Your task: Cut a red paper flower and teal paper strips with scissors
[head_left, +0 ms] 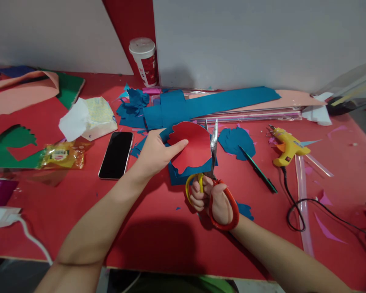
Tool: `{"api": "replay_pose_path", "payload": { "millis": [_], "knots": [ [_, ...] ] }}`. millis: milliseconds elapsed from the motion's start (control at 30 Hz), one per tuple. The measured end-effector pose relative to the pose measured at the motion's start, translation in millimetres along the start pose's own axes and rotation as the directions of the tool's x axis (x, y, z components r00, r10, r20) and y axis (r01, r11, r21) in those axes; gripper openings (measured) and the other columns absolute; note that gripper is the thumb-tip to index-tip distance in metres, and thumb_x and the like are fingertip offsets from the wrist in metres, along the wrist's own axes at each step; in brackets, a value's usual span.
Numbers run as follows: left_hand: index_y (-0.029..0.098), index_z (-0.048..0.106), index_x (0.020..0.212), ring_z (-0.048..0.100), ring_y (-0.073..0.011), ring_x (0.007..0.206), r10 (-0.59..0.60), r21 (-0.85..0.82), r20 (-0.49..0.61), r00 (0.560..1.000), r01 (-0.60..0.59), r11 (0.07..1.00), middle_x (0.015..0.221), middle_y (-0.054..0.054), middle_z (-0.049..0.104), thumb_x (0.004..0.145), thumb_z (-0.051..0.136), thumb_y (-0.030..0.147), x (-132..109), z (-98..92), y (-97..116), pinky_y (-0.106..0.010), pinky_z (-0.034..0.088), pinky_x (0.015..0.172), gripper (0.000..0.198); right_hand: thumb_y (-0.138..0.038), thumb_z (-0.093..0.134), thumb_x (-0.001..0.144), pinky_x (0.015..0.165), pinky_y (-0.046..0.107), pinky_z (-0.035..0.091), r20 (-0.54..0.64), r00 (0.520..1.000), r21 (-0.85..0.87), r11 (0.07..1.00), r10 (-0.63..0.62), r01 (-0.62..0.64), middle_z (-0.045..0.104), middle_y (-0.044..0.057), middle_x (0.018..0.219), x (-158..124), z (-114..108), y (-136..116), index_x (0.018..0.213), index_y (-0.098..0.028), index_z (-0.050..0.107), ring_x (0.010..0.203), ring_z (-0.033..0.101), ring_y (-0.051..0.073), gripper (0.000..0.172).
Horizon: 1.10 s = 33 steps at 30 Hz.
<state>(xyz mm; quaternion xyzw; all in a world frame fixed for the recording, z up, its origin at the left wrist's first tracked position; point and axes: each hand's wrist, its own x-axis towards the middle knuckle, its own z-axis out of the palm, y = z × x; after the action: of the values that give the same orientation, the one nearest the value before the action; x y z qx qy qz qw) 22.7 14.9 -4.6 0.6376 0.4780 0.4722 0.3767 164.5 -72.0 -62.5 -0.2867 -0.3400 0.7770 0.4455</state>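
Note:
My left hand (158,151) pinches a red paper piece (192,146) with a scalloped edge, its thumb lying on top. Blue paper (178,178) shows beneath the red piece. My right hand (212,197) has its fingers through the scissors (214,144), which have one yellow and one red handle loop. The scissor blades stand apart at the right edge of the red piece. To the right lies a round blue paper cutout (233,142) with a wavy rim, a dark green pen (259,170) resting partly on it.
A yellow glue gun (289,146) with a black cord lies at the right. A phone (116,155), a tissue pack (94,118) and a red sheet with a cut hole (45,126) are at the left. A lidded cup (144,61) stands behind blue paper strips (213,101).

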Motion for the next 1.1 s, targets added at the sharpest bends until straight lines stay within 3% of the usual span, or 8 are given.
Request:
{"api": "replay_pose_path", "payload": {
  "millis": [733, 1100],
  "knots": [
    [0.015, 0.064, 0.076, 0.063, -0.0169, 0.073, -0.035, -0.049, 0.007, 0.999, 0.035, 0.998, 0.081, -0.004, 0.069, 0.067, 0.066, 0.029, 0.6, 0.2, -4.1, -0.030, 0.052, 0.071, 0.017, -0.078, 0.040, 0.063, 0.031, 0.015, 0.013, 0.001, 1.000, 0.034, 0.999, 0.020, -0.020, 0.021, -0.011, 0.050, 0.2, -0.5, 2.7, 0.066, -0.020, 0.035, 0.035, 0.010, 0.002, 0.058],
    [0.015, 0.064, 0.077, 0.063, -0.0162, 0.073, -0.024, -0.035, 0.006, 1.000, 0.024, 0.999, 0.081, -0.003, 0.069, 0.067, 0.065, 0.022, 1.6, -1.5, -3.5, -0.029, 0.052, 0.071, 0.012, -0.076, 0.040, 0.065, 0.031, 0.015, 0.015, -0.018, 1.000, -0.006, 1.000, 0.021, -0.021, 0.022, -0.011, 0.050, -1.2, -5.3, 5.4, 0.069, -0.020, 0.035, 0.036, 0.012, 0.002, 0.056]
  ]
}}
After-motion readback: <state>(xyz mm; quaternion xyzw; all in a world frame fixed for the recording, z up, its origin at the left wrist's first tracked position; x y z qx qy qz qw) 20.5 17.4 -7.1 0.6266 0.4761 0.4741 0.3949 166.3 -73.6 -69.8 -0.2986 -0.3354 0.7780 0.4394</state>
